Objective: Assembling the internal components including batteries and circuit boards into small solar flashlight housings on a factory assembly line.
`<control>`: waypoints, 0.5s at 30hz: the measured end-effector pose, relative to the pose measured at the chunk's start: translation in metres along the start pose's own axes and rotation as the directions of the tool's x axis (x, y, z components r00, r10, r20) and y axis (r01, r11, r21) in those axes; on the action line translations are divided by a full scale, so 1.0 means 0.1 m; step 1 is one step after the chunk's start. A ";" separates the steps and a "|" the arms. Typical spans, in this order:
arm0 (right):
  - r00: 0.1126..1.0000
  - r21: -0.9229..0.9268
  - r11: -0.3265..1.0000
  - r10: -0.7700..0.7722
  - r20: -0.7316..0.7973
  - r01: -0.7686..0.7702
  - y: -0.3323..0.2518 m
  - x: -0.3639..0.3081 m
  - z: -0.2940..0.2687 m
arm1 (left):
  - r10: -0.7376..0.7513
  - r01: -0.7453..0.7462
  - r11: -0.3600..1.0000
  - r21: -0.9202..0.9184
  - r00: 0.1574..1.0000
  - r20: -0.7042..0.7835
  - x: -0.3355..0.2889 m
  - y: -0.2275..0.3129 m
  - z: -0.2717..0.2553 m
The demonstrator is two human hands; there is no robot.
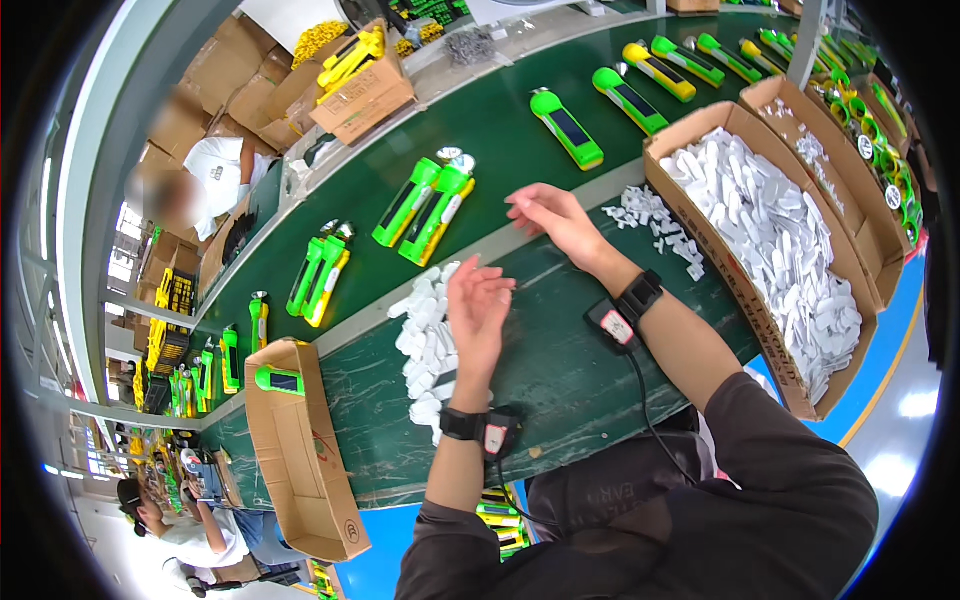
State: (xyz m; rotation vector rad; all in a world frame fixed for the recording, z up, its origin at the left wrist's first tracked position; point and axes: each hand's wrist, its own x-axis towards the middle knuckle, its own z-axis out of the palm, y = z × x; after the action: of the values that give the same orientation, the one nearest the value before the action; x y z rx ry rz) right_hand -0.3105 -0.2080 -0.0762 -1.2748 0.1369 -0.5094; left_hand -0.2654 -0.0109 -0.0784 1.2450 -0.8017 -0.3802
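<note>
My left hand (478, 305) is raised at the right edge of a pile of white plastic pieces (425, 335), its fingers loosely bent and apart with nothing visible in them. Above the belt's near edge, my right hand (550, 212) points leftward with its fingers parted, and no object shows in it. Left of it, a pair of green-and-yellow solar flashlights (437, 215) lies side by side on the green conveyor belt (500, 130). Beyond the right hand lies a single green flashlight with a dark panel (567, 130). A smaller scatter of white bits (660, 225) sits right of my right wrist.
At right stands a cardboard box (690, 215) heaped with white plastic parts. An open cardboard tray (300, 450) holding one green flashlight stands at left. More flashlights (320, 270) line the belt. Across it are a carton of yellow parts (365, 95) and a person (215, 180).
</note>
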 end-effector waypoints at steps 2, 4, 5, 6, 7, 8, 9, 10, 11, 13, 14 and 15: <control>0.999 0.062 0.997 0.033 0.036 -0.036 0.02 -0.01 -0.03 | 0.017 -0.017 1.000 0.011 1.000 -0.026 0.00 0.06 0.07; 0.998 0.104 0.993 0.051 0.045 -0.056 0.01 -0.02 -0.06 | 0.015 -0.014 0.999 0.041 1.000 -0.027 0.02 0.08 0.04; 0.997 0.109 0.991 0.068 0.036 -0.072 -0.01 -0.03 -0.09 | 0.019 -0.017 0.998 0.054 0.999 -0.030 0.05 0.07 0.04; 0.996 0.115 0.990 0.083 0.031 -0.086 -0.02 -0.02 -0.07 | -0.005 0.006 1.000 0.021 0.999 -0.046 0.08 0.08 0.00; 0.996 0.115 0.989 0.091 0.027 -0.093 -0.01 -0.03 -0.08 | -0.052 0.051 0.999 -0.011 0.995 -0.084 0.12 0.10 0.01; 0.996 0.156 0.984 0.087 0.030 -0.091 -0.01 -0.03 -0.08 | -0.034 0.037 0.999 0.028 0.993 -0.112 0.17 0.12 -0.02; 0.996 0.197 0.977 0.079 0.036 -0.085 0.00 -0.02 -0.08 | -0.009 0.019 0.997 0.069 0.990 -0.141 0.21 0.13 -0.04; 0.995 0.219 0.971 0.092 0.041 -0.098 0.02 0.00 -0.09 | -0.009 0.019 0.998 0.067 0.989 -0.145 0.21 0.11 -0.05; 0.995 0.217 0.971 0.093 0.046 -0.101 0.02 -0.04 -0.14 | 0.014 -0.003 0.998 0.063 0.986 -0.165 0.21 0.09 -0.06; 0.995 0.281 0.955 0.092 0.037 -0.098 0.06 -0.08 -0.10 | 0.061 -0.042 0.995 0.089 0.973 -0.221 0.17 0.08 -0.16; 0.996 0.303 0.949 0.086 0.020 -0.088 0.05 -0.10 -0.13 | 0.066 -0.041 0.991 0.129 0.979 -0.191 0.16 0.06 -0.17; 0.996 0.286 0.954 0.092 0.009 -0.090 0.06 -0.11 -0.16 | 0.066 -0.039 0.985 0.167 0.984 -0.165 0.14 0.04 -0.16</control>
State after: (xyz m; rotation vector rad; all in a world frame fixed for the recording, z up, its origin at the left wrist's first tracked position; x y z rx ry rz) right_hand -0.3243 -0.2164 -0.0881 -0.9791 0.1202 -0.4351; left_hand -0.2455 -0.0077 -0.0719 1.3863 -0.7285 -0.1643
